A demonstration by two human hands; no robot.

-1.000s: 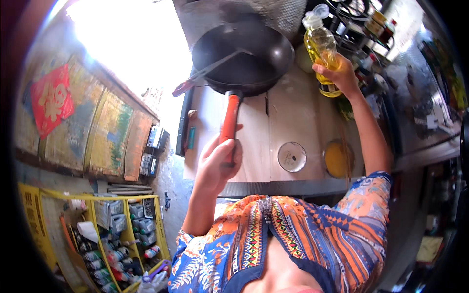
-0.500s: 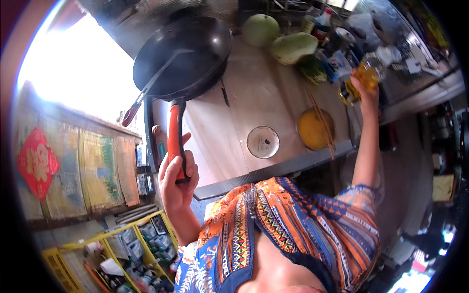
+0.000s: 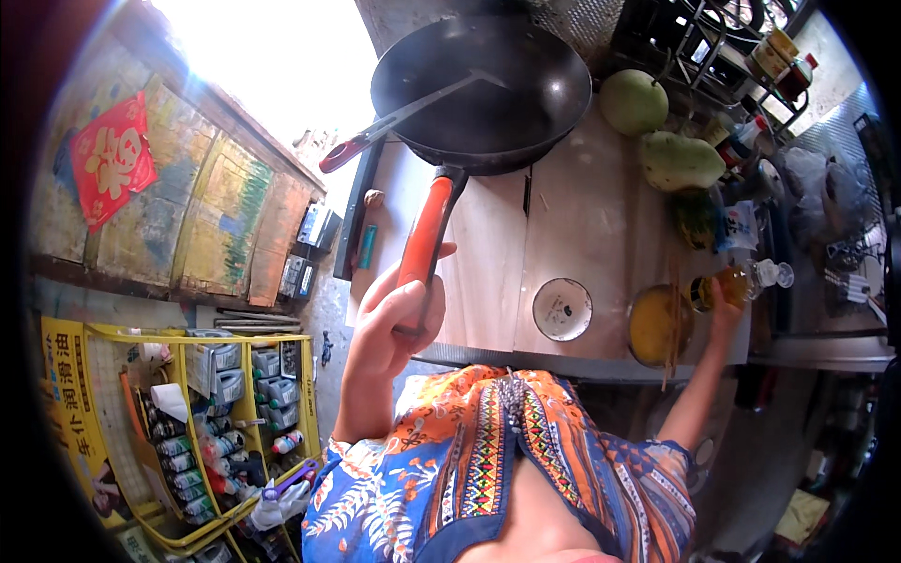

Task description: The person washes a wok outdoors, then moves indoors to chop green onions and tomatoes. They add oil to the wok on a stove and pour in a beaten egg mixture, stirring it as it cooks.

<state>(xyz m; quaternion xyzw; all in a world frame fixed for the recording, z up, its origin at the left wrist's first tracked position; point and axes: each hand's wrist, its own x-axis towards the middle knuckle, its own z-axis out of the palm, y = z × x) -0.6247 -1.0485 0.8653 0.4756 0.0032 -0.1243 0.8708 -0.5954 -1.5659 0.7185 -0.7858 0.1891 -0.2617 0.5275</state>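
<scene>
A dark wok (image 3: 540, 98) is at the far side, with a long-handled spatula (image 3: 408, 114) lying in it, its red-tipped handle over the left rim. My left hand (image 3: 394, 314) is closed around the wok's orange and black handle (image 3: 430, 220). At the right, my right hand (image 3: 725, 314) grips a clear bottle of yellow oil (image 3: 737, 285), tilted on its side with its clear top pointing right. Just left of that hand stands a bowl of yellow liquid (image 3: 648, 328), perhaps beaten egg, with chopsticks (image 3: 673, 314) across it. Between my hands sits a small white bowl (image 3: 563, 311) with dark marks inside.
A round green gourd (image 3: 633, 102) and a pale longer one (image 3: 680, 161) lie at the back right, near bottles and plastic bags (image 3: 809, 183). A black metal rack (image 3: 718, 42) stands behind. Left of the table are wooden boards (image 3: 202, 216) and a yellow shelf of containers (image 3: 202, 342).
The view has swung, so the table things sit farther right. My right hand has brought the oil bottle nearer to me and closer to the yellow bowl. My left hand keeps the wok handle.
</scene>
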